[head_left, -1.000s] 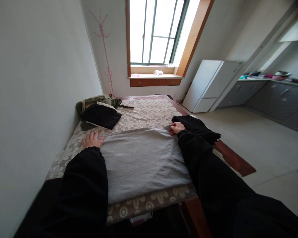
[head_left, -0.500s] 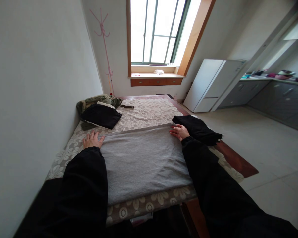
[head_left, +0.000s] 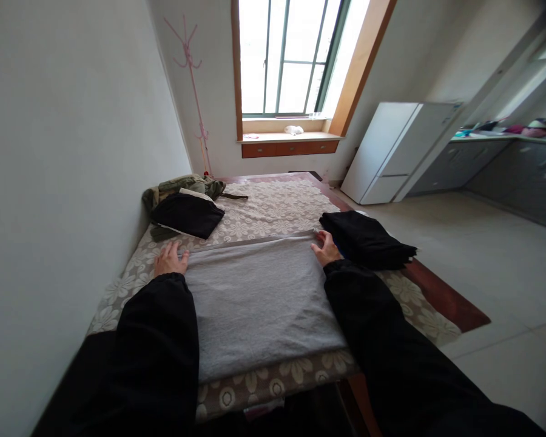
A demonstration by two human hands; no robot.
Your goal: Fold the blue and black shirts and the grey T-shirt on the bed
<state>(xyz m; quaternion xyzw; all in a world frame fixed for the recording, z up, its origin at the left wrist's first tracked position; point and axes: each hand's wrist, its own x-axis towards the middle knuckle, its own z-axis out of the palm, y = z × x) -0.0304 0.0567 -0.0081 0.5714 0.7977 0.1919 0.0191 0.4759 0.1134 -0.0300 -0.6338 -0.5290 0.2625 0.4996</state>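
Note:
A grey piece of folded fabric (head_left: 264, 303), perhaps a garment, lies flat in front of me on the patterned tablecloth (head_left: 282, 209). My left hand (head_left: 171, 260) rests at its far left corner, fingers spread and lying flat. At the far right corner is my right hand (head_left: 326, 247), thumb apart from the fingers, with the fingertips touching the fabric's edge. Just beyond that hand sits a stack of folded black clothes (head_left: 367, 238). A black folded garment (head_left: 188, 213) lies at the far left, against an olive-green bundle (head_left: 177, 185) with a strap.
The table's reddish edge (head_left: 450, 294) shows on the right. A wall (head_left: 73, 121) runs close along the left. Farther off stand a pink coat stand (head_left: 195, 91), a window sill (head_left: 273, 137) with drawers, a white fridge (head_left: 391, 152) and grey kitchen cabinets (head_left: 464, 164).
My right hand has drawn slightly back along the fabric's right corner, and its fingers are more curled. My left hand stays at the left corner. The view has shifted a little.

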